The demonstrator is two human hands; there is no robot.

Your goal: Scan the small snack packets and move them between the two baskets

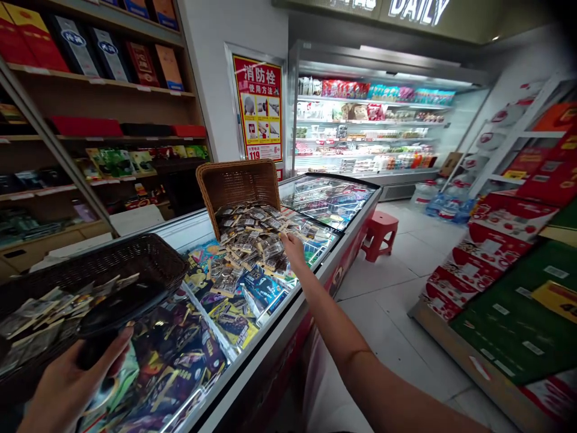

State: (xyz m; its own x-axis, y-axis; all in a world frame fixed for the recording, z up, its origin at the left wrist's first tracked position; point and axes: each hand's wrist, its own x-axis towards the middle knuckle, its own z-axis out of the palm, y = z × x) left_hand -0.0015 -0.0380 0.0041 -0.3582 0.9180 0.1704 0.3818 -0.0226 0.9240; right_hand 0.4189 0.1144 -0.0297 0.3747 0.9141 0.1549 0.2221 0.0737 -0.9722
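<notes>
My left hand [74, 373] grips the handle of a black scoop [124, 304]. The scoop's bowl is over a dark woven basket [148, 252], where several small clear packets [40, 313] lie. On the glass-topped freezer, a brown wicker basket [238, 174] is tipped on its side. A heap of small packets [250, 234] spreads out of its mouth. At the right edge of this heap is my right hand [294, 245], its fingers closed together at a packet. The fingertips are small in view and partly merge with the heap.
The chest freezer [270, 328] holds colourful ice cream packs. A red stool [381, 234] stands past its far right side. Stacked cartons [509, 288] line the right of the aisle. Wooden shelves [112, 84] are at left, and a lit chiller [369, 120] is behind.
</notes>
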